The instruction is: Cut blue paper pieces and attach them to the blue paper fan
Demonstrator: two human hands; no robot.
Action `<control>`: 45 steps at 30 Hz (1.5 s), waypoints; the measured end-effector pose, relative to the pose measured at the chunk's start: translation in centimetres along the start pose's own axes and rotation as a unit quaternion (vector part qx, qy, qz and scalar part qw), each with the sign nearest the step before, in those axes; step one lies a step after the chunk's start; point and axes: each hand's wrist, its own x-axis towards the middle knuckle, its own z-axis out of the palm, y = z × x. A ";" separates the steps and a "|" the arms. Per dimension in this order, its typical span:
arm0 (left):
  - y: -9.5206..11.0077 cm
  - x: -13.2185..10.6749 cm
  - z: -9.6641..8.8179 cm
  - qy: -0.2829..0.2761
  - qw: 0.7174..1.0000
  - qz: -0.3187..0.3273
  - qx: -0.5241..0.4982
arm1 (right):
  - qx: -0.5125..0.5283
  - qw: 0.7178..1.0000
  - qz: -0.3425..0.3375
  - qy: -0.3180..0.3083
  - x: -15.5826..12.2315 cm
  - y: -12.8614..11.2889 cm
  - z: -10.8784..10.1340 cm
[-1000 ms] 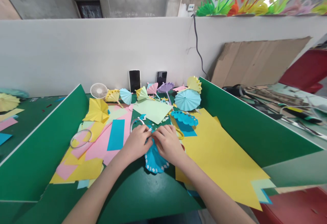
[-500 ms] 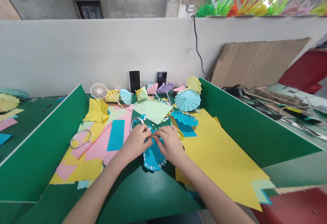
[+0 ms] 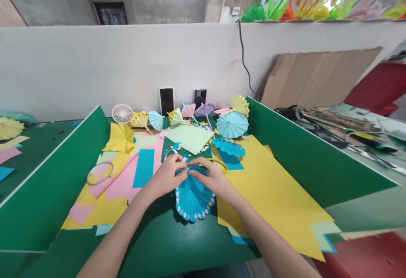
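A blue pleated paper fan (image 3: pixel 193 199) with small white diamond marks along its scalloped edge hangs below my fingertips, spread toward me. My left hand (image 3: pixel 169 174) pinches at its narrow top end, and a small white piece (image 3: pixel 184 159) shows by the fingers. My right hand (image 3: pixel 214 180) is closed at the same end, thumb and forefinger meeting the left fingertips. What lies exactly between the fingers is partly hidden. Just beyond my left hand is a pale ring (image 3: pixel 170 152), half covered. A yellow loop (image 3: pixel 223 166) shows behind my right hand.
Loose pink paper (image 3: pixel 122 183) and a blue rectangle (image 3: pixel 144 168) lie left, with a clear ring (image 3: pixel 100 174). A large yellow sheet (image 3: pixel 269 193) and a scalloped blue piece (image 3: pixel 229 147) lie right. Small paper umbrellas (image 3: pixel 232 125) line the back. Green dividers (image 3: pixel 304 155) flank the desk.
The blue fan has spread wider and its lower edge has come closer to me. My right fingers have straightened somewhat, and more of the yellow loop shows.
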 end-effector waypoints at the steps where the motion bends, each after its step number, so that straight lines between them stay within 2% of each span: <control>1: 0.0 0.0 0.0 -0.004 1.000 0.002 0.003 | 0.012 1.000 0.012 -0.007 0.0 -0.2 0.0; 10: 0.1 -0.1 0.2 -0.010 1.000 -0.009 -0.022 | 0.005 0.998 0.026 -0.052 0.1 -0.6 0.0; 17: -0.1 0.0 -0.2 -0.018 0.996 -0.054 -0.070 | 0.003 0.997 0.068 -0.045 0.3 -0.4 -0.1; 19: -0.5 0.0 -0.3 -0.028 0.995 -0.065 -0.065 | -0.040 0.994 0.096 -0.022 0.5 0.0 -0.4; 21: -0.9 -0.1 -0.5 -0.051 0.995 -0.066 -0.048 | -0.134 0.983 0.129 -0.002 0.5 0.7 -0.8; 24: -1.4 -0.1 -0.6 -0.067 0.996 -0.059 -0.009 | -0.320 0.934 0.156 -0.039 0.3 1.7 -1.3; 26: -1.5 -0.1 -0.6 -0.054 0.995 -0.078 -0.012 | -0.367 0.913 0.153 -0.089 0.1 1.9 -1.5; 28: -1.5 0.0 -0.7 -0.025 0.992 -0.116 -0.037 | -0.380 0.906 0.140 -0.124 0.0 1.8 -1.7; 30: -1.6 0.2 -0.8 0.014 0.987 -0.151 -0.049 | -0.390 0.900 0.137 -0.136 0.0 1.6 -1.8; 33: -1.8 0.3 -1.0 0.063 0.982 -0.170 -0.046 | -0.401 0.895 0.138 -0.140 0.1 1.3 -1.9; 37: -2.2 0.4 -1.0 0.106 0.978 -0.164 -0.069 | -0.404 0.896 0.123 -0.137 0.2 1.5 -1.8; 42: -2.3 0.4 -1.1 0.160 0.971 -0.137 -0.115 | -0.378 0.907 0.138 -0.123 0.0 1.3 -1.7; 45: -2.4 0.5 -1.1 0.172 0.964 -0.123 -0.160 | -0.358 0.916 0.148 -0.110 0.0 0.8 -1.9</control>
